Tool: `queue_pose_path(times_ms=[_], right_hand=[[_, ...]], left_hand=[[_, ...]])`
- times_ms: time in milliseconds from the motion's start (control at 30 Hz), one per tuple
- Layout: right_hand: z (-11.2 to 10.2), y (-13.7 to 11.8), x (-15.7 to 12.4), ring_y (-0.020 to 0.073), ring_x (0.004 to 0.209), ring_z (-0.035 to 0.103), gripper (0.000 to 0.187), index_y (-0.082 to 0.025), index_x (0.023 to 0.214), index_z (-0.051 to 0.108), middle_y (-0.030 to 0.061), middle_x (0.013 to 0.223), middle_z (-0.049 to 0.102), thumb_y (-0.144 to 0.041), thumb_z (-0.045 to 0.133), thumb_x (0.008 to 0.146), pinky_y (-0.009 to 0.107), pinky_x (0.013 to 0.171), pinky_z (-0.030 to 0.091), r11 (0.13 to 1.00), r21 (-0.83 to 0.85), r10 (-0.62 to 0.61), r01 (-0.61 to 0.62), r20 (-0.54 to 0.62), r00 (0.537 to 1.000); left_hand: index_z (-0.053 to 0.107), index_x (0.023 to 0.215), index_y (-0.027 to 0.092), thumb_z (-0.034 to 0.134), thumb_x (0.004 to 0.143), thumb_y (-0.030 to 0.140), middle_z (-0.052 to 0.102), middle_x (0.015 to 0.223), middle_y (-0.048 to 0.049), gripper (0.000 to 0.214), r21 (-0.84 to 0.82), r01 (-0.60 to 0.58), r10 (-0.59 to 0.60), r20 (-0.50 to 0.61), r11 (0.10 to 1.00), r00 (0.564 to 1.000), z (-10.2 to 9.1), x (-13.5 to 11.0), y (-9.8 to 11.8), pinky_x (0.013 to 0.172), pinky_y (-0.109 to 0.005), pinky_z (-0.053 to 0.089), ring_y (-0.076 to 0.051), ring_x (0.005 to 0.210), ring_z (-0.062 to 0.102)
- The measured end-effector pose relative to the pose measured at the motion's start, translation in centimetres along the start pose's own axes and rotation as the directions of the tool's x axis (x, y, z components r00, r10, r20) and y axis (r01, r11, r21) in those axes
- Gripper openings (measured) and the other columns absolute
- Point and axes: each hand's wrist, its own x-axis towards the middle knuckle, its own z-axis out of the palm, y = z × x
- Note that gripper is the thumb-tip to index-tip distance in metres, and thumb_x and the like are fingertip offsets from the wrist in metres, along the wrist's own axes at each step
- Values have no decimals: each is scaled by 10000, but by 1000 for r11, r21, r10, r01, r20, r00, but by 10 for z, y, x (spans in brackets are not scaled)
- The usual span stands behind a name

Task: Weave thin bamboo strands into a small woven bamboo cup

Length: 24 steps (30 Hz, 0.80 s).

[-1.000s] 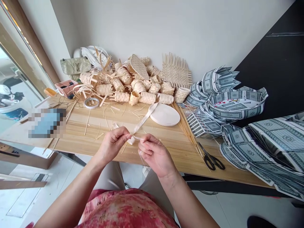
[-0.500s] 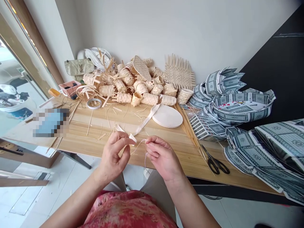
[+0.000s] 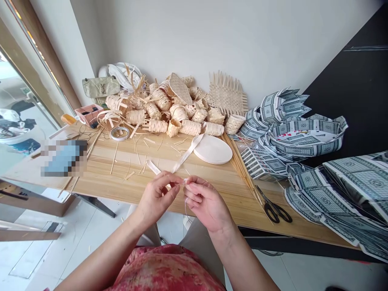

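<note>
Over the near edge of the wooden table (image 3: pixel 121 178), my left hand (image 3: pixel 157 198) and my right hand (image 3: pixel 206 202) meet fingertip to fingertip. My left hand pinches the end of a white ribbon (image 3: pixel 186 153) that runs back to a flat white ribbon roll (image 3: pixel 214 150). My right hand pinches a thin pale thread (image 3: pixel 185 204) at the same spot, and its loose end hangs below my fingers.
A heap of small woven baskets (image 3: pixel 169 109) and a woven mat (image 3: pixel 227 93) lie at the back. Skewers (image 3: pixel 239 165) and black scissors (image 3: pixel 274 210) sit to the right, beside folded playing-card pieces (image 3: pixel 303 133). A tape roll (image 3: pixel 119 132) lies at the left.
My hands have closed the gap between them and now touch at the fingertips. The loop of thread that stood open between them has been drawn in.
</note>
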Motion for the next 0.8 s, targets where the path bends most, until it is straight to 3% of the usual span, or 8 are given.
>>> queue_pose_path(times_ms=[133,233,367,467,633,800], right_hand=[[0,1,2,12,442,142,63,-149,645,696,-54,544,389,-133,693,585,123,375,180,1000,2,17,-17,-13,1000],[0,1,2,8,437,145,68,-142,648,696,-62,522,372,-140,701,580,123,376,167,999,-12,31,-31,3,1000],[0,-2,0,12,431,155,73,-135,643,685,-88,465,281,-149,706,574,126,380,157,998,-46,40,-39,16,999],[0,-3,-1,11,429,167,86,-135,650,675,-87,471,294,-162,703,573,135,384,149,995,-101,19,-20,-13,1000],[1,-3,-2,16,432,186,94,-139,671,656,-57,527,392,-208,663,608,176,408,132,964,-257,-82,69,-39,996],[1,-2,-3,33,432,166,119,-143,669,649,-72,479,332,-255,634,634,220,433,95,897,-424,-162,124,-55,985]], left_hand=[[613,840,152,615,759,282,593,814,-48,154,-190,153,-142,68,970,988,1,4,-1,630,-228,413,-138,755,529],[616,784,141,642,743,346,591,771,-36,211,-244,204,-189,82,948,979,0,8,0,642,-233,397,-125,709,512],[631,701,137,647,739,363,562,658,-6,230,-246,196,-179,91,949,980,-4,12,2,588,-220,357,-96,612,461],[628,691,142,637,747,347,527,600,15,213,-242,203,-183,100,949,978,-8,13,3,528,-207,322,-75,541,397],[606,681,140,604,776,333,522,627,10,216,-153,172,-162,75,973,984,-15,11,6,533,-198,322,-77,571,410],[620,721,137,597,781,366,577,705,-25,238,-110,179,-172,76,978,982,-19,12,5,491,-185,351,-88,589,449]])
